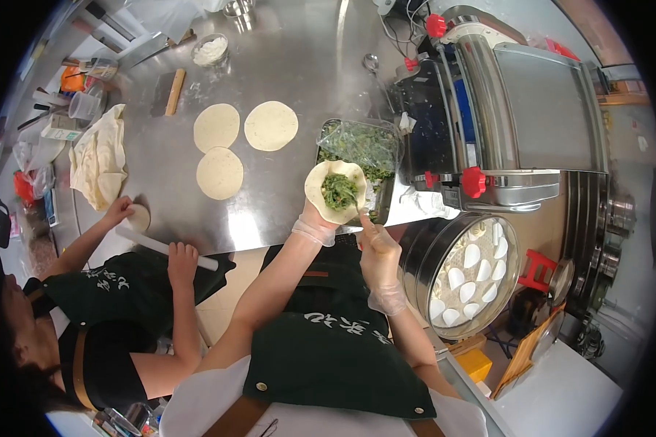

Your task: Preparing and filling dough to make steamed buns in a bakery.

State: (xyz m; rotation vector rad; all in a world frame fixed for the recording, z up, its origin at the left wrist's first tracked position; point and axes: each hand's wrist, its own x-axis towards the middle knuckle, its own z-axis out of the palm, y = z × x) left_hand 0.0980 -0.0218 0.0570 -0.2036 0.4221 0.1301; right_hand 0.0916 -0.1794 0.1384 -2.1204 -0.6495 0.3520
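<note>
A round, pale dough wrapper (315, 188) with a cupped, wavy rim rests in my left hand (315, 220), whose fingers are mostly hidden under it. Chopped green filling (339, 191) lies in its middle. My right hand (380, 253) is closed around a thin utensil at the wrapper's lower right edge; its kind is hard to make out. Both wrists have clear plastic glove cuffs. Just beyond the wrapper is a tray of chopped greens (375, 173), partly covered by clear plastic film (357, 135). Three flat dough rounds, one of them the nearest (220, 174), lie on the steel table to the left.
A co-worker's hands (183, 264) hold a white rolling pin (164, 247) and a small dough piece (138, 218) at left. A dough sheeting machine (488, 109) stands at right, above a round steamer (452, 306) with several white folded pieces. A scraper (173, 92) lies farther back.
</note>
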